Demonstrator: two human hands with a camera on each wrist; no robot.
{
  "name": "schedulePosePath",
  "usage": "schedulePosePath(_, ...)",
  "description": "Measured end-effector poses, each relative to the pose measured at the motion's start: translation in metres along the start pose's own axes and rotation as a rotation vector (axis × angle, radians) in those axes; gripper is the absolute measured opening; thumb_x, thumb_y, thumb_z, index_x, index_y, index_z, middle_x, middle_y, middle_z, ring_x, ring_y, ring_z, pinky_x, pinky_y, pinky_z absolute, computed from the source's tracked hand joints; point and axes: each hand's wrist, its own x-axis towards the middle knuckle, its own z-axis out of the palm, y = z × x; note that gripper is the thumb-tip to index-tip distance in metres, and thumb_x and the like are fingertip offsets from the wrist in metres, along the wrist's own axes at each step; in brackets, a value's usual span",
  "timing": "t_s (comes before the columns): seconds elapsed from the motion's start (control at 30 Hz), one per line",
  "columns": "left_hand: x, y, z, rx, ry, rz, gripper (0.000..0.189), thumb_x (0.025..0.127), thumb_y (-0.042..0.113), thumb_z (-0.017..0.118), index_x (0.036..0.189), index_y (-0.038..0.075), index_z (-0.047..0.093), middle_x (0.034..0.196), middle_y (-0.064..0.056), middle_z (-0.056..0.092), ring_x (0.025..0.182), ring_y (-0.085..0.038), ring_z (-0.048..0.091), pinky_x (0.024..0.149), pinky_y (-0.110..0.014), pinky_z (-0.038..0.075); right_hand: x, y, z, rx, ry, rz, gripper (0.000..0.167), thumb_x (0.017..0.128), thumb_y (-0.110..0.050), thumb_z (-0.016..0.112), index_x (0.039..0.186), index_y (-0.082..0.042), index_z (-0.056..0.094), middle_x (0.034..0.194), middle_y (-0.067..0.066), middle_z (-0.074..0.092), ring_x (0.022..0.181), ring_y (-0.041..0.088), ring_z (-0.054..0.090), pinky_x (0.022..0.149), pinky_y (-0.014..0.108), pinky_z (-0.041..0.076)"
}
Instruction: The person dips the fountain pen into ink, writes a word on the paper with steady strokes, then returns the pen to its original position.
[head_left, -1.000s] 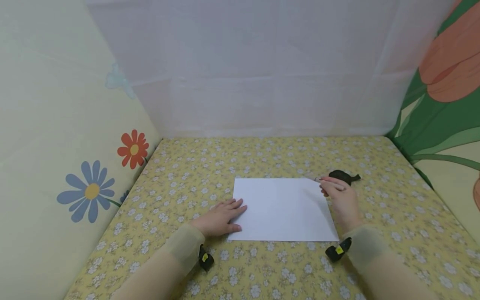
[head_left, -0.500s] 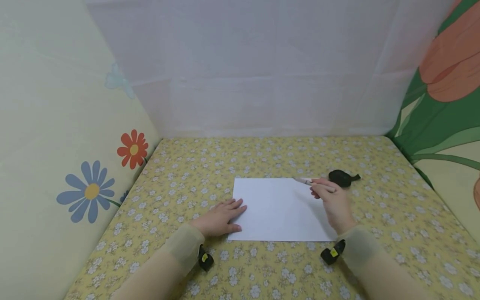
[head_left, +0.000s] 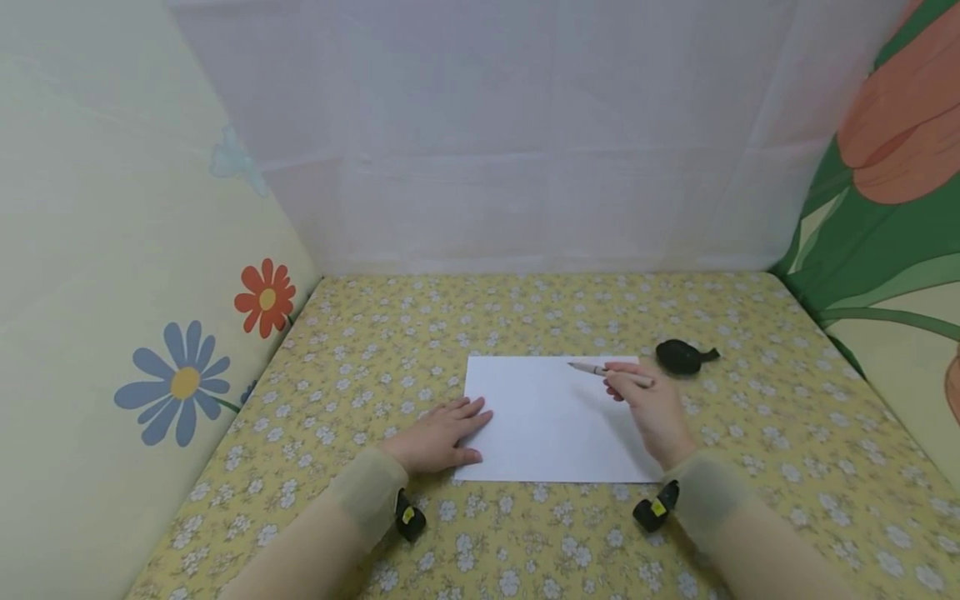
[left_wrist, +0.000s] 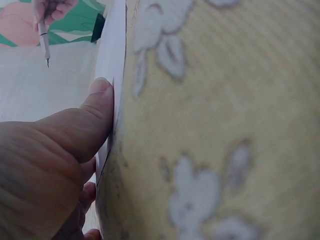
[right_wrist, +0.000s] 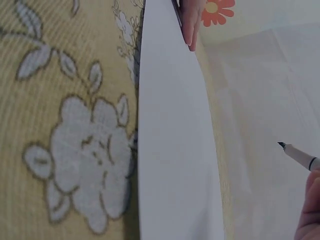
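A blank white sheet of paper [head_left: 540, 425] lies on the flowered cloth. My left hand [head_left: 442, 435] rests on its left edge with the fingers spread; the left wrist view shows the thumb [left_wrist: 97, 107] along the paper's near edge. Above the right part of the sheet, my right hand [head_left: 652, 408] pinches a pale marker pen [head_left: 592, 368]. Its dark tip [right_wrist: 281, 145] points left, apart from the paper in the right wrist view. Just right of the sheet's far corner sits a black rounded object with a short tail [head_left: 678, 357].
A yellow cloth with white flowers [head_left: 420, 317] covers the table. A white sheet [head_left: 480, 167] hangs at the back. Flower-printed panels stand at the left [head_left: 82, 250] and right [head_left: 892, 242]. Both wrists wear small black cameras [head_left: 409, 518].
My right hand has moved left with the marker pen, from the sheet's right edge to over the paper. The black object is now fully uncovered. My left hand has stayed in place.
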Motion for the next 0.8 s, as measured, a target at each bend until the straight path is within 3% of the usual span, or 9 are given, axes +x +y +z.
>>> schedulePosePath(0.2,-0.001,0.001,0.001,-0.003,0.001,-0.005,0.069,0.097,0.045,0.053,0.153,0.016,0.026,0.16,-0.005,0.013,0.147,-0.027,0.008,0.117,-0.049,0.01,0.0,0.004,0.004,-0.052,-0.036,0.001,0.035,0.092,-0.022,0.067,0.117,0.002,0.066,0.111,0.022,0.066,0.094,0.026,0.063,0.079,0.025,0.053)
schedulePosePath(0.57,-0.001,0.002,0.0,0.003,0.0,-0.015,0.069,0.097,0.044,0.054,0.153,0.016,0.026,0.16,-0.006,0.014,0.147,-0.028,0.008,0.117,-0.05,0.011,-0.003,0.009,0.012,-0.084,-0.128,0.065,0.038,0.093,-0.029,0.066,0.12,-0.003,0.065,0.118,0.019,0.063,0.103,0.03,0.058,0.09,0.038,0.048)
schedulePosePath(0.8,-0.001,0.002,0.001,-0.002,-0.001,-0.021,0.069,0.097,0.044,0.054,0.153,0.016,0.026,0.16,-0.005,0.013,0.147,-0.027,0.008,0.117,-0.049,0.01,-0.002,0.014,0.021,-0.129,-0.127,0.077,0.034,0.092,-0.026,0.066,0.117,-0.004,0.066,0.11,0.016,0.067,0.095,0.024,0.06,0.085,0.034,0.049)
